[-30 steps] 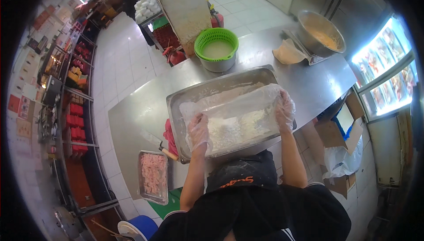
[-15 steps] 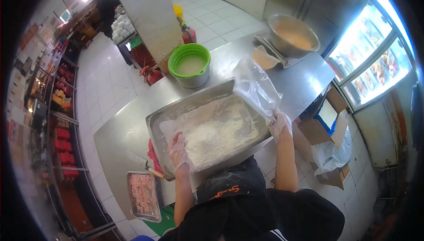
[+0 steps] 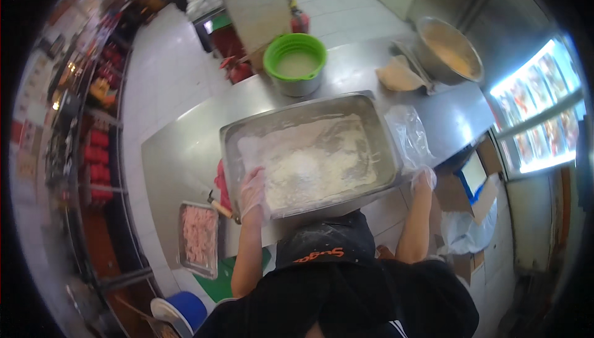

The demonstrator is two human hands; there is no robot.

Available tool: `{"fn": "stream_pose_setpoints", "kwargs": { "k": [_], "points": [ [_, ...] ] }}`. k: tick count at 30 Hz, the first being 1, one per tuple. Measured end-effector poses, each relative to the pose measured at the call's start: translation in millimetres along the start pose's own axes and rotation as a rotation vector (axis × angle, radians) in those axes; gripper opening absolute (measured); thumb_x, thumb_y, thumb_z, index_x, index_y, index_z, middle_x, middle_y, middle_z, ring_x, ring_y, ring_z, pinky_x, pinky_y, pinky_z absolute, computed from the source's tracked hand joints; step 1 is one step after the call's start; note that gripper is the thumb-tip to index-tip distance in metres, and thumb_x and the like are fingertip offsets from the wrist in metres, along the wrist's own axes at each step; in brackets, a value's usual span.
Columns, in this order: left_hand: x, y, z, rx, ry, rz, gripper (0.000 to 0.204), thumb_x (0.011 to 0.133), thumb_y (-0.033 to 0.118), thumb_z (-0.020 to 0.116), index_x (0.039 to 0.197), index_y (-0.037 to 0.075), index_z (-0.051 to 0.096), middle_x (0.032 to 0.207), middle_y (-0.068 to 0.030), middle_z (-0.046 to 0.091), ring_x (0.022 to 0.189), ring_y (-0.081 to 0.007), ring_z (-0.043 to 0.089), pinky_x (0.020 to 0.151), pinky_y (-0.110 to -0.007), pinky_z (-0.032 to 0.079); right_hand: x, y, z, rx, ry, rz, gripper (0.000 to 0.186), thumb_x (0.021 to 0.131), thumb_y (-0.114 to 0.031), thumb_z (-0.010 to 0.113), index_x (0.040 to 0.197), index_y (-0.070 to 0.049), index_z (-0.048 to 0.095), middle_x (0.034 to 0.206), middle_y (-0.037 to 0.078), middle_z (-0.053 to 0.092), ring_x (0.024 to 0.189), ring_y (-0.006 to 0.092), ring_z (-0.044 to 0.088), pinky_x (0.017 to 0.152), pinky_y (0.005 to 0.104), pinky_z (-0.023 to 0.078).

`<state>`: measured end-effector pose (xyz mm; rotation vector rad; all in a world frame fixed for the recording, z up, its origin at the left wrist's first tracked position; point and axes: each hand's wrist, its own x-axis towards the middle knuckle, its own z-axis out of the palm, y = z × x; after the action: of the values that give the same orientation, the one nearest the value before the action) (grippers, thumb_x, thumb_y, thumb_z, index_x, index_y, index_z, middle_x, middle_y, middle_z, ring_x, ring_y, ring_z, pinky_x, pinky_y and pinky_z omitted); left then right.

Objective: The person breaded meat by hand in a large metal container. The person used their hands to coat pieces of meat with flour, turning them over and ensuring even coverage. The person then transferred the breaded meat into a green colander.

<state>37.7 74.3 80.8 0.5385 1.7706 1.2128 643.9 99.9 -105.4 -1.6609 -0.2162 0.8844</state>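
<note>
A deep rectangular metal pan (image 3: 230,152) holds white flour (image 3: 303,171), spread unevenly with a small mound in the middle. My left hand (image 3: 252,194), in a clear plastic glove, grips the near left rim, fingers over the inside. Off the pan's near right corner, my gloved right hand (image 3: 423,179) is closed on a clear plastic bag (image 3: 409,137). The bag looks limp and lies along the pan's right side, over the metal table (image 3: 179,146).
Ground meat fills a small tray (image 3: 216,257) at left, near a wooden-handled tool (image 3: 221,208). Beyond the pan stand a green basket in a pot (image 3: 296,59) and a steel bowl (image 3: 448,50) with orange-brown contents. An open cardboard box (image 3: 492,199) sits right, below table level.
The bag has gone from over the pan's far right corner to beside its right side, drawn by my right hand. My left hand stays at the rim. The view has shifted.
</note>
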Motion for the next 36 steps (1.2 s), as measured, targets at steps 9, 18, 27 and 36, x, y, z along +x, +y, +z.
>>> {"fn": "stream_pose_setpoints", "kwargs": {
  "k": [9, 18, 27, 36],
  "points": [
    [9.9, -18.0, -5.7, -0.028, 0.092, -0.171, 0.038, 0.102, 0.028, 0.063, 0.133, 0.007, 0.068, 0.119, -0.0031, 0.069, 0.111, -0.0147, 0.061, 0.102, -0.030, 0.045, -250.6, -117.0, 184.5, -1.138, -0.379, -0.856, 0.045, 0.096, -0.032, 0.069, 0.131, -0.004, 0.066, 0.120, 0.022, 0.071, 0.113, 0.0346, 0.069, 0.099, 0.0467, 0.054],
    [52.2, -96.2, -15.3, -0.060, -0.056, -0.122, 0.053, 0.103, 0.032, 0.060, 0.148, 0.005, 0.055, 0.148, -0.0153, 0.060, 0.141, -0.0280, 0.054, 0.116, -0.038, 0.041, -333.3, 2.8, 322.7, -1.747, -1.490, -1.374, 0.071, 0.095, -0.039, 0.060, 0.141, 0.014, 0.052, 0.156, 0.039, 0.041, 0.150, 0.0516, 0.036, 0.130, 0.0482, 0.025],
    [68.8, -74.3, 10.0, 0.496, 0.046, -0.245, 0.079, 0.093, 0.054, 0.066, 0.153, 0.006, 0.049, 0.148, -0.0236, 0.059, 0.140, -0.0376, 0.056, 0.115, -0.045, 0.044, -252.4, 74.6, 329.2, -1.531, -0.955, -0.604, 0.065, 0.099, -0.043, 0.057, 0.139, 0.008, 0.058, 0.151, 0.034, 0.050, 0.146, 0.0509, 0.041, 0.122, 0.0608, 0.031],
    [101.6, -146.4, 72.2, 0.488, -0.025, -0.306, 0.078, 0.101, 0.059, 0.050, 0.152, 0.000, 0.050, 0.151, -0.0281, 0.055, 0.142, -0.0390, 0.053, 0.120, -0.045, 0.037, -271.2, 114.4, 307.1, -1.231, -1.114, -0.371, 0.056, 0.103, -0.040, 0.057, 0.145, -0.003, 0.058, 0.152, 0.023, 0.054, 0.139, 0.0384, 0.051, 0.115, 0.0461, 0.043]
  ]
}}
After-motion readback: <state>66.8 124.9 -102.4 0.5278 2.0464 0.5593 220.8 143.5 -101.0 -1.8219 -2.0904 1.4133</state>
